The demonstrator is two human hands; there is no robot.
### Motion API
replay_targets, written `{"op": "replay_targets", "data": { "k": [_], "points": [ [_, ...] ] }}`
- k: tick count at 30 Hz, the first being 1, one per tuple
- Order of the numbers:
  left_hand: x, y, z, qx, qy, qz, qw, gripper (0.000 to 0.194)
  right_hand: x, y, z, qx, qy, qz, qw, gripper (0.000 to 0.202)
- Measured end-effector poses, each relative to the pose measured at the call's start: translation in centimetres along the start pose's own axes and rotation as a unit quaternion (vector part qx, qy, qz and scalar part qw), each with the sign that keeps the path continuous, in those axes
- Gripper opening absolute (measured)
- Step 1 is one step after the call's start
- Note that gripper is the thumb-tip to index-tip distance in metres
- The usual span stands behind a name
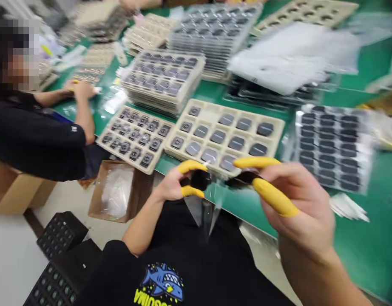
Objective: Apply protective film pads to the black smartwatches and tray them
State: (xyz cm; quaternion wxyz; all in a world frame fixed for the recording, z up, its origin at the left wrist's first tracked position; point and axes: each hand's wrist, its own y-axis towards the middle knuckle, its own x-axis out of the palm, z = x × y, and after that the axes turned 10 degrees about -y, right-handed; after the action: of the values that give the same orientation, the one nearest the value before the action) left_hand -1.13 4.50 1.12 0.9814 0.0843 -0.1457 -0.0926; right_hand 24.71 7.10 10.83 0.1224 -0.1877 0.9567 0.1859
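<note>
Along the far right of the green table (352,242), white plastic bags (285,55) lie heaped over dark flat packets, and closer, right of the middle, a sheet of dark pads (326,146) rests in three columns, with white paper strips (349,207) just beyond its near edge. A co-worker (39,131) sits at the left, hands over the table, and black cases (60,233) stand on the floor at the near left. The person's left hand (172,183) pinches a small dark piece (200,180) between yellow-covered fingertips, while the right hand (294,199) grips a flat dark piece (243,180) the same way; both pieces are above the table's near edge. Clear film (211,212) hangs between the hands, blurred where it meets the pieces. The hands partly block the near right corner of a beige tray (278,126), whose left column holds small square parts and whose other visible filled compartments hold dark rounded pads. To its left, a second tray (148,171) carries rows of square dark parts. Beyond these, a stack of beige trays (151,100) and a taller stack of clear trays (215,63) show dark parts in their top layers. Below, a cardboard box (94,202) contains crumpled clear plastic.
</note>
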Motion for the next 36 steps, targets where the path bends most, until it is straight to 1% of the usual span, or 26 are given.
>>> {"op": "replay_targets", "data": {
  "k": [3, 6, 9, 12, 16, 20, 25, 27, 31, 36],
  "points": [
    [0.4, 0.1, 0.2, 0.051, -0.006, -0.002, 0.999, 0.081, 1.2, 1.9, -0.8, 0.023, 0.046, -0.04, 0.998, 0.021],
    [0.9, -0.3, 0.5, 0.074, 0.014, -0.007, 0.997, 0.079, 1.9, 3.1, -1.1, 0.034, 0.058, -0.081, 0.994, 0.029],
    [1.1, -0.8, 0.4, 0.082, 0.036, -0.001, 0.996, 0.078, 2.2, 3.0, -1.0, 0.065, 0.063, -0.088, 0.992, 0.03],
    [1.0, -1.1, 0.0, 0.075, 0.038, 0.008, 0.996, 0.08, 2.3, 2.6, -0.8, 0.09, 0.064, -0.087, 0.99, 0.032],
    [0.8, -1.4, -0.5, 0.059, 0.035, 0.011, 0.998, 0.087, 2.5, 2.3, -0.9, 0.106, 0.054, -0.115, 0.986, 0.038],
    [0.9, -1.3, -0.4, 0.066, 0.04, -0.004, 0.997, 0.082, 2.6, 2.5, -1.0, 0.109, 0.048, -0.116, 0.986, 0.036],
    [0.9, -1.1, -0.2, 0.096, 0.04, -0.01, 0.995, 0.078, 2.7, 2.5, -1.0, 0.114, 0.028, -0.121, 0.986, 0.033],
    [0.9, -1.1, -0.2, 0.1, 0.038, -0.008, 0.994, 0.078, 2.8, 2.4, -0.9, 0.117, 0.026, -0.121, 0.985, 0.032],
    [0.9, -1.2, -0.4, 0.085, 0.068, -0.006, 0.994, 0.083, 3.0, 2.3, -0.8, 0.113, 0.024, -0.107, 0.987, 0.028],
    [1.0, -1.2, -0.3, 0.106, 0.082, -0.006, 0.991, 0.079, 3.1, 2.3, -0.4, 0.106, 0.016, -0.103, 0.989, 0.022]
  ]
}}
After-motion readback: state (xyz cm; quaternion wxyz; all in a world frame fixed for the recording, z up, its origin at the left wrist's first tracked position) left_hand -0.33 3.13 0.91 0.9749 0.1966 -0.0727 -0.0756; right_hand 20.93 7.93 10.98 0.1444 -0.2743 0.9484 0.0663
